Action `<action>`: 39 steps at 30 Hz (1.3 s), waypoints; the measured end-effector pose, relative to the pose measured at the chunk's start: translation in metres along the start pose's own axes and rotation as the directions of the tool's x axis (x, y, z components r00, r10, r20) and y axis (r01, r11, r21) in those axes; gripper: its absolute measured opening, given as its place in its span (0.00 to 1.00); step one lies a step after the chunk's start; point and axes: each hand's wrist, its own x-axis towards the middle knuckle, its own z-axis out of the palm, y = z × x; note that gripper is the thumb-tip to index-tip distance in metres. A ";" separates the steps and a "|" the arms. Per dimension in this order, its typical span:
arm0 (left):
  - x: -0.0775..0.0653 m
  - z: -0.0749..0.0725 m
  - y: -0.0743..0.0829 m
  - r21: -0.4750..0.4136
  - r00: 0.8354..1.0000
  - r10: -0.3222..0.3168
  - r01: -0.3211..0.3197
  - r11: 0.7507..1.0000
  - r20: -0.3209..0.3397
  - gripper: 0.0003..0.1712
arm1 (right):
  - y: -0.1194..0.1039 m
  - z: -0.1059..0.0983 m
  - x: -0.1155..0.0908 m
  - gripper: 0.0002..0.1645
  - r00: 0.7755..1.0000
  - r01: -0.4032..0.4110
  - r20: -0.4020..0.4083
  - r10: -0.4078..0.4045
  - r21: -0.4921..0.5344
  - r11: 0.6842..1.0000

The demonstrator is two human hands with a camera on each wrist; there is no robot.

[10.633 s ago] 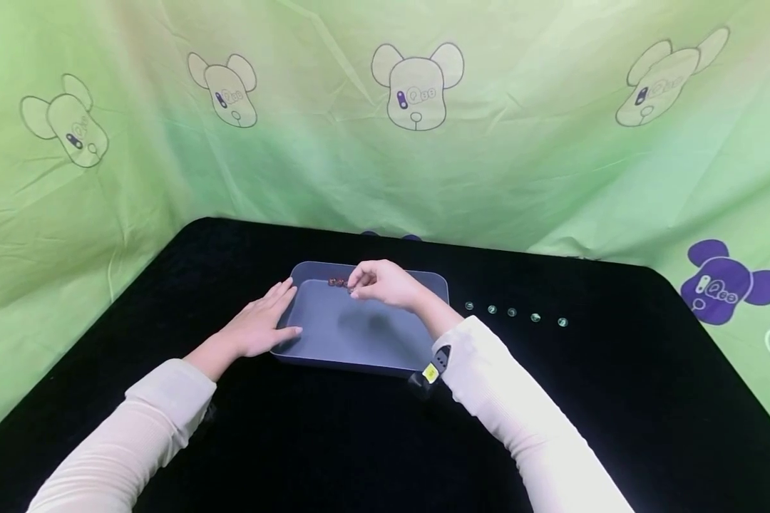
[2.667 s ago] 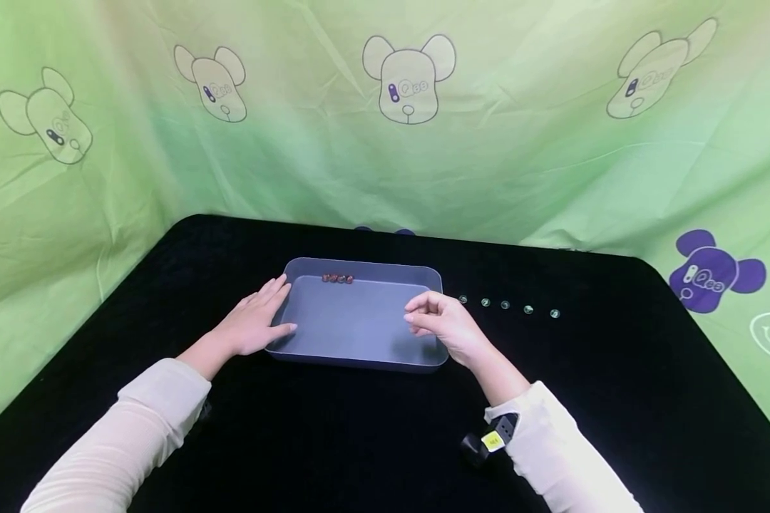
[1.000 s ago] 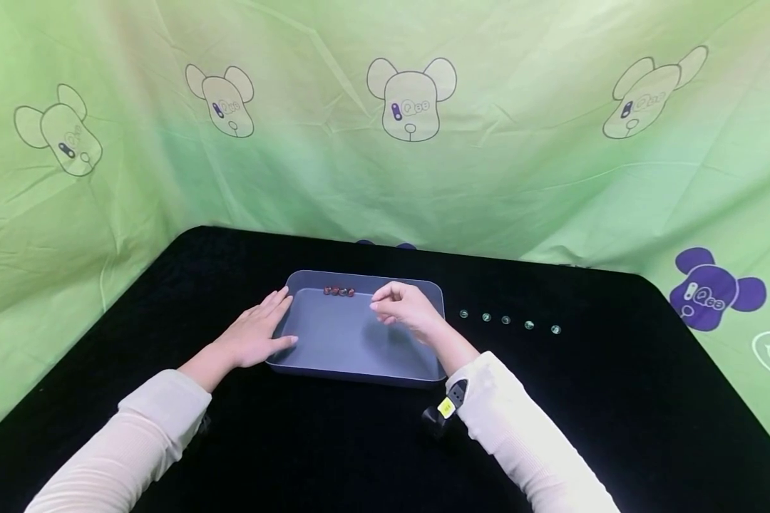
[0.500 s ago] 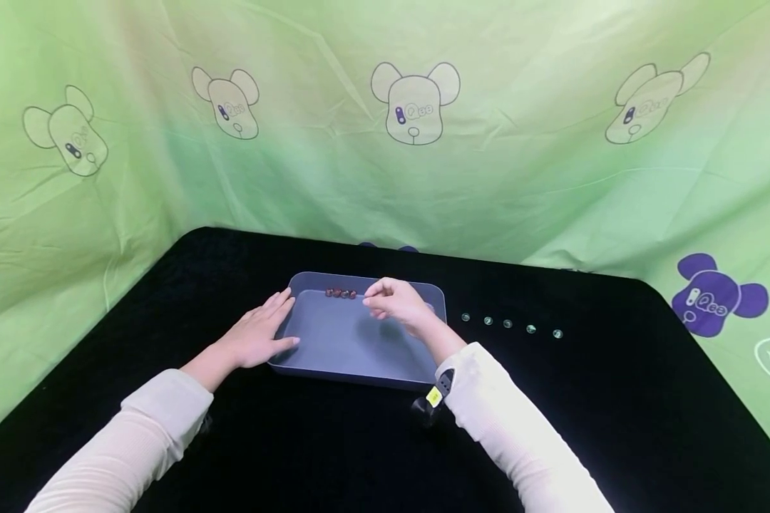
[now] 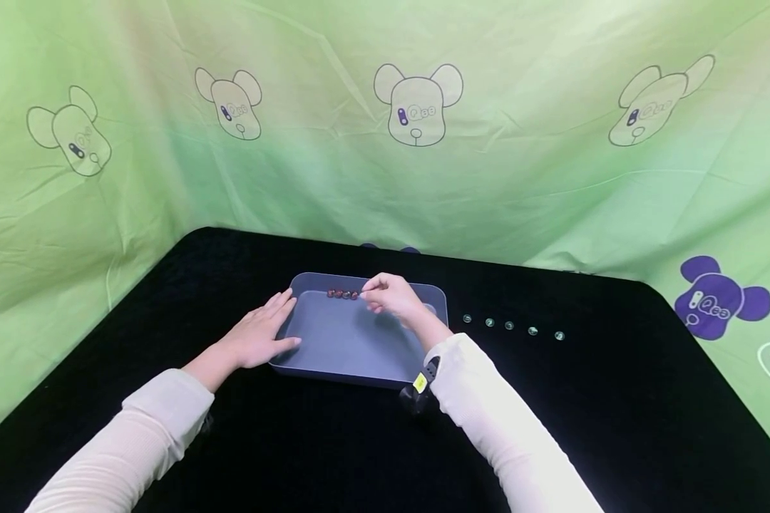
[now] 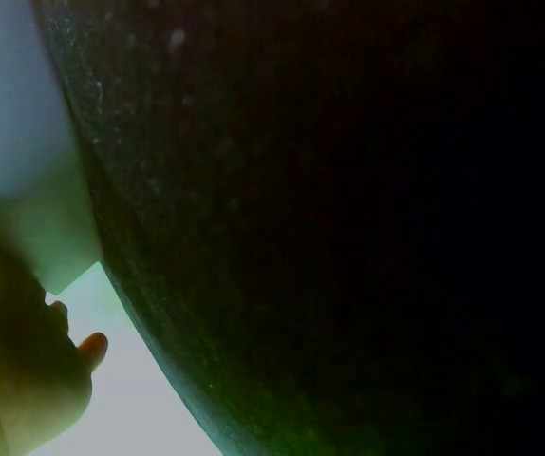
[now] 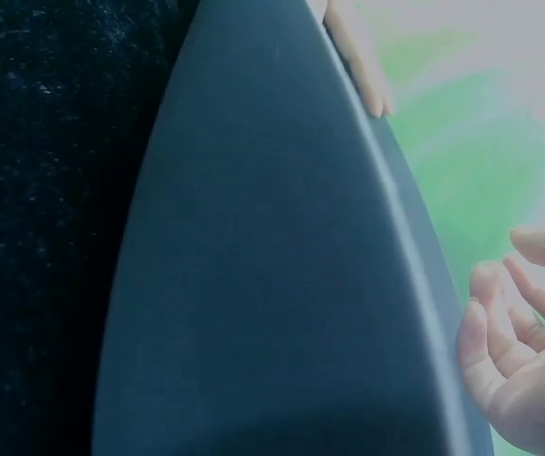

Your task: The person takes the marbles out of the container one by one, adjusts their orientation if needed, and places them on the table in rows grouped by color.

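A shallow grey-blue tray [image 5: 353,342] lies on the black table. My left hand [image 5: 257,335] rests on its left rim, fingers spread and straight. A short row of small dark red beads [image 5: 343,294] lines the tray's far side, left of its middle. At the right end of this row is my right hand [image 5: 394,296], thumb and forefinger brought together beside the last bead. Whether those fingertips pinch something small is hidden. The right wrist view shows the same right hand [image 7: 529,351] with curled fingers above the tray wall [image 7: 272,237]; no object shows between them.
Several small round glass-like pieces [image 5: 510,325] form a spaced row on the black table [image 5: 616,399], right of the tray. A faint pale rounded shape [image 5: 430,308] shows in the tray by my right wrist. A green printed curtain [image 5: 321,178] encloses the table's far and side edges.
From the tray's right part, my right hand has moved left and away from me to the end of the bead row. My left hand stays on the rim. The view has shifted slightly.
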 end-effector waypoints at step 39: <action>0.003 0.003 -0.005 0.005 1.000 -0.004 0.004 1.000 0.014 0.42 | -0.005 -0.007 0.041 0.13 0.995 -0.014 0.099 0.033 -0.190 0.982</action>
